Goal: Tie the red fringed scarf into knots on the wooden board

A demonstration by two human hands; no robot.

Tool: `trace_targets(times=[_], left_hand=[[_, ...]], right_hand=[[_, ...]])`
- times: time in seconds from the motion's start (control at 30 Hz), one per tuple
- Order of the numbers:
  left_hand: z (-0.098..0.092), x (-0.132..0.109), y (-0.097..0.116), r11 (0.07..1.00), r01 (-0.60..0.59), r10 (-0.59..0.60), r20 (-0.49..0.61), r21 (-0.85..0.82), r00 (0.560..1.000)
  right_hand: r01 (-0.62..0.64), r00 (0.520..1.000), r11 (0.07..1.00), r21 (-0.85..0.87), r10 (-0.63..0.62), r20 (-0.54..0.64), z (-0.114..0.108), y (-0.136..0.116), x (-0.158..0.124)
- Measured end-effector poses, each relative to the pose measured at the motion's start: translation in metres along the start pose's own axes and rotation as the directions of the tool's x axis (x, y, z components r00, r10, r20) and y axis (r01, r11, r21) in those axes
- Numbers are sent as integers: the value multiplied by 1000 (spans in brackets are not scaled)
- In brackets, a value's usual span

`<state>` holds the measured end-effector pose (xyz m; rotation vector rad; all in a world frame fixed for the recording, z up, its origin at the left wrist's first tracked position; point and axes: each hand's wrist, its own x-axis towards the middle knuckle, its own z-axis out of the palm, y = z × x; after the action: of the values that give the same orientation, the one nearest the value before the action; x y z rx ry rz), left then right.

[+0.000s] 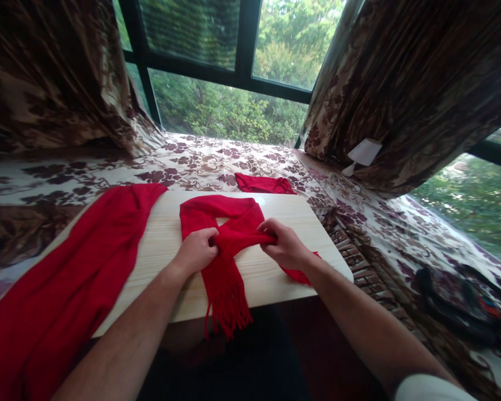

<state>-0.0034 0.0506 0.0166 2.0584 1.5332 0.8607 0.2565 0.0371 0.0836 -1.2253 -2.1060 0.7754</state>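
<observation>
A red fringed scarf lies in a loop on the pale wooden tabletop, its two ends crossing toward me. One fringed end hangs over the table's front edge. My left hand pinches the scarf at the left of the crossing. With fingers closed, my right hand grips the other end and holds it out to the right. That end's tip shows partly below my right wrist. A small gap in the loop lets the wood show through.
A large red cloth drapes over the table's left side. Behind the table, a folded red cloth lies on the floral-covered ledge. A small white lamp stands back right, and a black bag lies at the right.
</observation>
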Motion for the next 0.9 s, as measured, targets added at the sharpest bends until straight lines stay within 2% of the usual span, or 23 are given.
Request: trace_targets(times=[0.07,0.13,0.27,0.33,0.4,0.47,0.57,0.63,0.7,0.73,0.8,0.83,0.87,0.9], left_hand=[[-1,0,2,1000,-18,18,1,-3,1000],[-2,0,3,1000,-16,16,6,-4,1000],[-2,0,4,1000,12,-12,10,-3,1000],[-2,0,4,1000,13,-13,13,-4,1000],[-1,0,5,1000,19,-19,16,-13,1000],[-2,1,5,999,33,-32,21,-38,999],[-6,1,5,984,66,-57,55,-164,997],[-12,-2,5,950,110,-101,46,-293,994],[-20,-11,7,905,148,-198,-88,-398,976],[-24,-18,10,890,147,-255,-206,-431,945],[-31,-39,16,893,97,-323,-475,-440,819],[-32,-52,20,908,37,-295,-574,-417,764],[-33,-66,23,926,-39,-226,-635,-375,738],[-33,-79,26,940,-105,-139,-648,-324,748]], right_hand=[[25,996,979,203,-41,79,-5,-5,0],[18,975,945,328,-89,204,-15,-10,-1],[-61,893,954,292,-78,443,-45,-14,-4],[-118,862,949,294,-49,504,-61,-13,-8],[-166,860,925,341,-33,509,-72,-11,-11],[-175,889,896,408,-34,456,-77,-11,-13],[-121,931,862,493,-74,358,-68,-22,-9],[-58,933,846,529,-143,331,-53,-36,-1],[11,916,833,552,-230,330,-34,-52,9],[34,903,827,561,-266,337,-25,-60,15],[44,874,817,574,-310,374,-7,-75,28],[43,861,827,561,-315,398,2,-82,34],[49,850,845,533,-315,422,9,-88,40],[56,838,866,497,-311,447,17,-94,45]])
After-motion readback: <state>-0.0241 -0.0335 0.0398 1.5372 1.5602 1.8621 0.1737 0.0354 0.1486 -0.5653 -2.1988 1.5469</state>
